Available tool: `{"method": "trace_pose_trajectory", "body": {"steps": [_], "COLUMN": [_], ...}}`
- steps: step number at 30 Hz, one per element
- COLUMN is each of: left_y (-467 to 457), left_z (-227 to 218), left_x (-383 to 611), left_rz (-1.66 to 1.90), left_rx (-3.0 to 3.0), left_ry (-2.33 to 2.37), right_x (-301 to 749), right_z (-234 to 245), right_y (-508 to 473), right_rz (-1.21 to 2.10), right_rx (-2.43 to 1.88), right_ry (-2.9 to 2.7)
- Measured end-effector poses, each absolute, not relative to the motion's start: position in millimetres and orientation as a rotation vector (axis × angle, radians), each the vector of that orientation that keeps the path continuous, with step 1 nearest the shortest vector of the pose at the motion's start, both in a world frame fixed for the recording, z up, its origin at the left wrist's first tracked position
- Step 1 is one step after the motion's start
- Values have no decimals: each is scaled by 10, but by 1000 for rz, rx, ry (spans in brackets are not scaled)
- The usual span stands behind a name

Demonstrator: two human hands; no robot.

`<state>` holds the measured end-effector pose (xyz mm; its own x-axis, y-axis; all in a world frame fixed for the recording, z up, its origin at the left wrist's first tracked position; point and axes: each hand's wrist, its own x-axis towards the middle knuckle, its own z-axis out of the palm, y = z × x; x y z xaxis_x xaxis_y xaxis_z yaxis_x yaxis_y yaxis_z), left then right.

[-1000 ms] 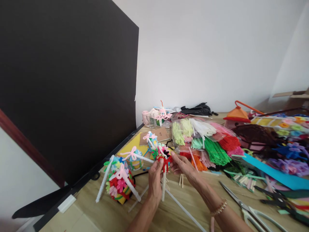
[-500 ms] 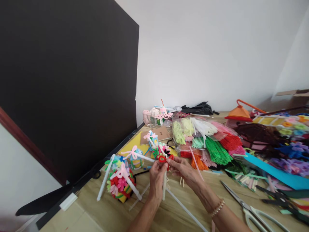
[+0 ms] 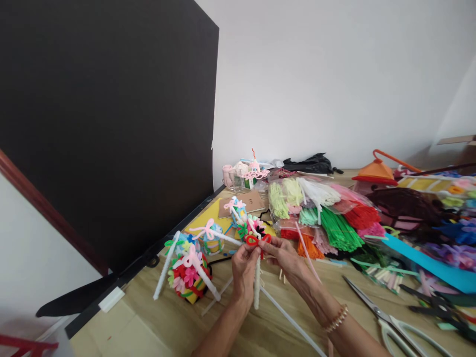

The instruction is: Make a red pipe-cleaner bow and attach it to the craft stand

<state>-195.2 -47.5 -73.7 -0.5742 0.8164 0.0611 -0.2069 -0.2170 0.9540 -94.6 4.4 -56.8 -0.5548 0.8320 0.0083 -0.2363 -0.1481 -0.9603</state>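
My left hand point(image 3: 244, 271) and my right hand point(image 3: 285, 257) meet at a red pipe-cleaner bow point(image 3: 252, 241), pinching it from both sides with fingertips. The bow sits against a white fuzzy stick point(image 3: 257, 290), whose lower end hangs below my fingers. Just beyond the bow is a bunch of pink, green and black pipe-cleaner flowers point(image 3: 250, 227). To the left lies a flower-covered basket point(image 3: 189, 277) with a pink bow point(image 3: 192, 256) on its white stick. Small blue and yellow baskets point(image 3: 213, 240) with pink bows stand behind.
Bags of coloured pipe cleaners point(image 3: 316, 201) lie beyond my right hand. Large scissors point(image 3: 383, 317) rest open at the lower right, beside black pliers point(image 3: 439, 305). A black board point(image 3: 111, 124) rises along the left table edge. A thin white stick point(image 3: 293, 322) crosses the front.
The red bow has turned so both loops show more plainly, with my fingers still pinching it. The view has shifted slightly.
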Motion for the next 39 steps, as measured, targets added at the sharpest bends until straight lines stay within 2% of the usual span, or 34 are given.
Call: {"method": "trace_pose_trajectory", "body": {"steps": [9,39], "left_y": [-488,-507], "left_z": [-720,-715], "left_x": [-1916,-1901], "left_rz": [1875,1857], "left_rx": [805,862], "left_ry": [1327,1399], "right_x": [-992,-1008], "right_z": [-598,-595], "right_y": [38,40], "right_rz": [1700,1733], "right_rx": [-742,-734], "right_ry": [-1357,-1252]}}
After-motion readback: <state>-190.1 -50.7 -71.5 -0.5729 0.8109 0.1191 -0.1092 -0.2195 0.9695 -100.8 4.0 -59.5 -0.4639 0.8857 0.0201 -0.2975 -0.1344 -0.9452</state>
